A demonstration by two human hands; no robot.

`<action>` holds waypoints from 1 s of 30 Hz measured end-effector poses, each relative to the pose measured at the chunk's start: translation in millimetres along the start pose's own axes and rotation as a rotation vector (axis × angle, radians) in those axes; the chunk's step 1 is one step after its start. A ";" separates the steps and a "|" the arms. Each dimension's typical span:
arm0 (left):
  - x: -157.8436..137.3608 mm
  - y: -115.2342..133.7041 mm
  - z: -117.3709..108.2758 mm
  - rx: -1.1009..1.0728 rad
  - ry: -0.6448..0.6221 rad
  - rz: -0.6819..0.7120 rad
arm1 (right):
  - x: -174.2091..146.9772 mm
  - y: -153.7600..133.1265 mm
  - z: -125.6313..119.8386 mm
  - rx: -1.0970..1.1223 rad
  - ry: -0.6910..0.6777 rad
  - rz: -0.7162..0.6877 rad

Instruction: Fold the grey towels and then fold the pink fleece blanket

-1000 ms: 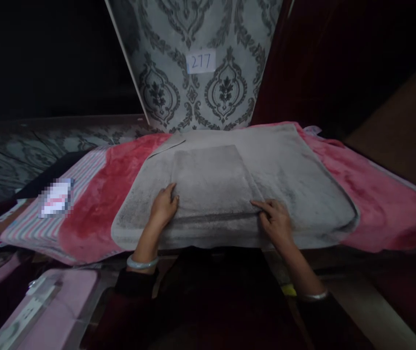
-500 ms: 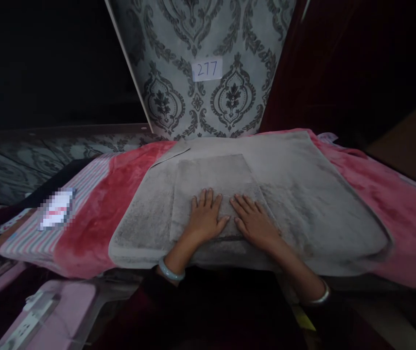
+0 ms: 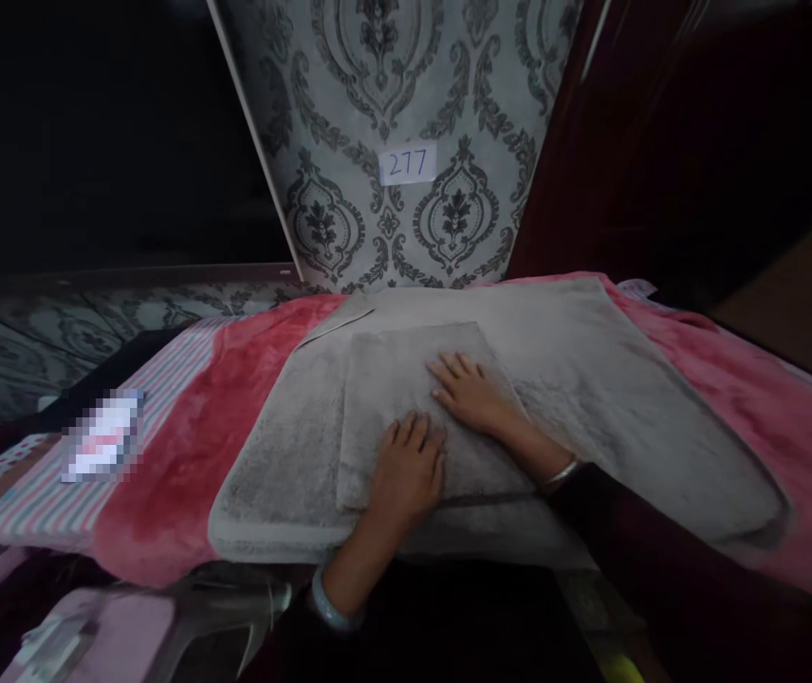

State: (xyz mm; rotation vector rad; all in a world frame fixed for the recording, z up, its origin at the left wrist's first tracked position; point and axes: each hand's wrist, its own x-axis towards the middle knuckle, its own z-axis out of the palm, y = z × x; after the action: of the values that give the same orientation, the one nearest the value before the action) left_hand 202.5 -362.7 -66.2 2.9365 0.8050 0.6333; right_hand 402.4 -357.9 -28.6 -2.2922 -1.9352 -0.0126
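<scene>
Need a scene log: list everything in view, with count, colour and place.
folded cloth: 1, grey, centre
fleece sheet: 1, grey, beneath folded cloth
plush blanket: count unclear, red, flanking fleece sheet
striped cloth: 1, pink, white, blue, left
pixelated item: 1, whitish, on striped cloth
wallpaper: 1, patterned grey, background
paper label: 1, white, "277", on wallpaper
framed panel: 1, black, upper left
glossy panel: 1, dark red, upper right
board: 1, brown, far right
blurred slab: 1, pink, lower left
blurred item: 1, yellow, bottom edge
bangles: 2, whitish left, silver right
left hand: 1, dark sleeve, on folded cloth
right hand: 1, dark sleeve, on folded cloth
</scene>
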 end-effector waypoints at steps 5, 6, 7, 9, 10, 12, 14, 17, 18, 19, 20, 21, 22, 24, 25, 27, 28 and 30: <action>-14.9 -10.7 -13.1 -0.178 0.094 0.087 | 2.1 -1.1 20.2 -0.016 -0.037 0.001; -7.9 -15.4 -22.3 -0.256 0.053 0.094 | 1.9 -0.1 21.3 -0.017 -0.044 0.003; 3.7 -21.3 -31.9 -0.333 -0.003 0.099 | 2.1 0.7 21.7 -0.019 -0.049 0.006; 37.9 -35.6 -47.2 -0.423 -0.106 0.072 | 2.8 1.1 21.6 -0.015 -0.044 0.012; 57.9 -43.5 -50.6 -0.400 -0.141 0.052 | 3.0 0.8 21.4 -0.012 -0.031 0.013; 95.8 -59.1 -47.0 -0.248 -0.208 -0.030 | 2.9 -0.4 21.3 -0.013 -0.004 0.013; 121.9 -72.6 -32.5 -0.077 -0.262 -0.113 | 1.9 -1.4 22.2 -0.016 0.011 0.008; 132.6 -86.4 -7.2 0.054 -0.287 -0.176 | -0.7 -1.7 26.5 -0.008 0.034 -0.001; 131.0 -89.0 -1.4 0.069 -0.283 -0.182 | -1.7 -1.6 28.4 -0.003 0.044 -0.008; 128.3 -90.7 2.5 0.078 -0.277 -0.185 | -2.7 -1.4 30.1 0.002 0.051 -0.013; 125.5 -91.7 4.5 0.085 -0.267 -0.183 | -3.3 -0.9 31.0 0.005 0.055 -0.015; 122.9 -92.0 5.0 0.092 -0.255 -0.176 | -3.1 -0.2 30.6 0.008 0.053 -0.015; 121.0 -91.8 4.5 0.097 -0.244 -0.168 | -1.6 1.0 28.5 0.011 0.044 -0.017; 119.2 -90.8 2.3 0.102 -0.226 -0.163 | 7.0 4.7 17.7 0.022 0.001 -0.026; 119.1 -90.3 1.3 0.103 -0.219 -0.164 | 14.3 7.1 9.4 0.035 -0.024 -0.026; 119.5 -89.3 0.2 0.112 -0.216 -0.167 | 33.7 12.1 -9.4 0.071 -0.034 0.002; 119.8 -88.9 0.1 0.118 -0.218 -0.164 | 44.2 14.2 -17.6 0.082 0.000 0.036; 120.4 -87.8 0.6 0.132 -0.222 -0.161 | 62.3 16.7 -25.7 0.075 0.104 0.141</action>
State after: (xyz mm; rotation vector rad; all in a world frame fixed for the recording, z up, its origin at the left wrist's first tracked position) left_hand 254.7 -227.1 -33.3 2.9435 1.0783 0.2466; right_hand 431.7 -302.5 1.2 -2.3238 -1.6923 -0.0421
